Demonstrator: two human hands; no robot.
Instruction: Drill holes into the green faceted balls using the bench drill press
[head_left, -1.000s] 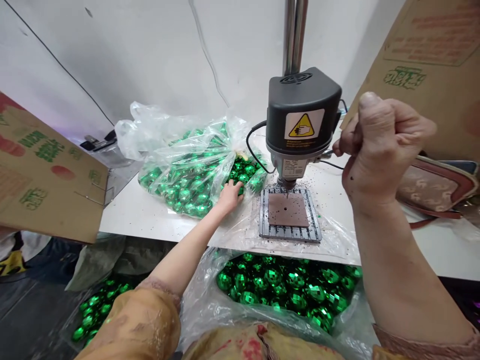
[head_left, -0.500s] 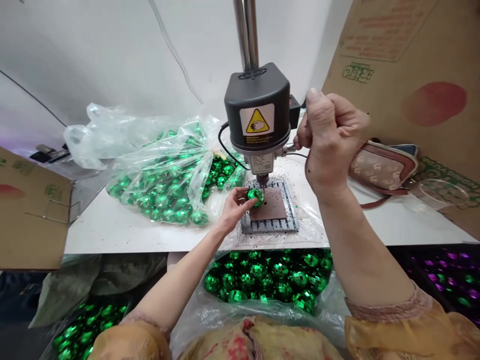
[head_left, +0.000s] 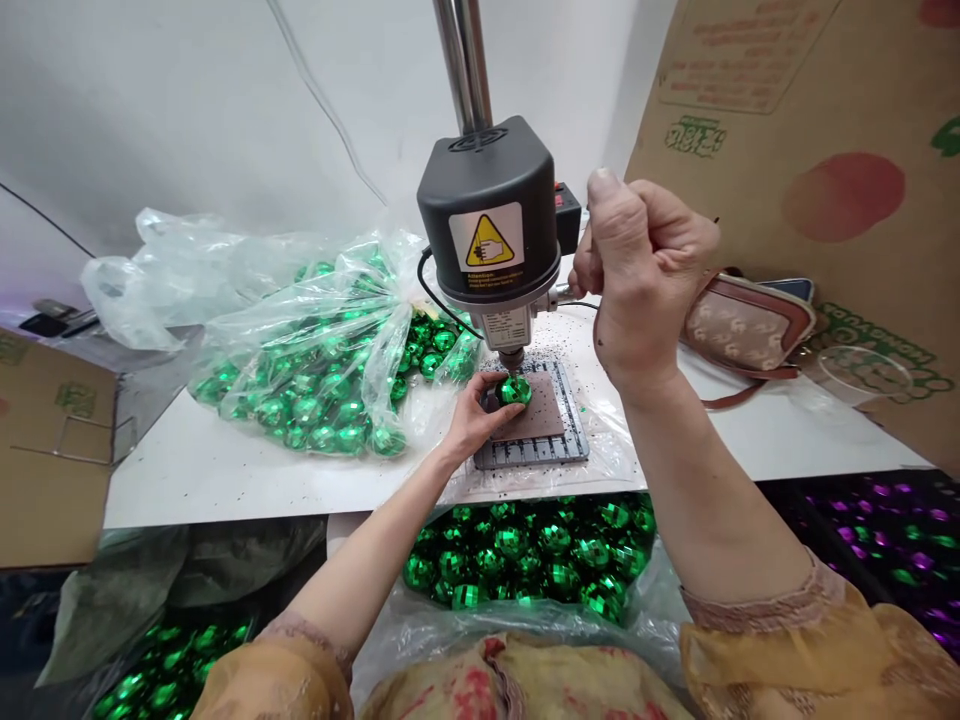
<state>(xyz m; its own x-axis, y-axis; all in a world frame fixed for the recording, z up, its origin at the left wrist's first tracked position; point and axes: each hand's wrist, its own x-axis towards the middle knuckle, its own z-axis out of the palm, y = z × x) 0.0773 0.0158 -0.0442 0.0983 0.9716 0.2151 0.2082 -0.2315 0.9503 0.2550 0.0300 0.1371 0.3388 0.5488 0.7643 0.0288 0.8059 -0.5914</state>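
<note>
A shiny green faceted ball (head_left: 514,392) is pinched between the thumb and fingers of my left hand (head_left: 474,414), directly beneath the chuck of a black drill press (head_left: 489,215). Under the ball lies a brown board (head_left: 546,408) on the slotted grey base plate (head_left: 574,430), which is strewn with dark crumbs. My right hand (head_left: 646,270) is raised and closed at the right of the machine, by its lever (head_left: 559,295); the part inside the fist is hidden.
Clear plastic bags of green balls (head_left: 300,390) lie at the left on the white table (head_left: 300,493). More green balls (head_left: 555,540) fill a lined container below the front edge. A patterned purse (head_left: 739,322), a clear cup (head_left: 862,375) and a cardboard box (head_left: 787,120) stand right.
My left hand has brought the green ball under the chuck, against the drill's tip. The view has shifted, so the machine appears further left. My right hand stays closed by the lever.
</note>
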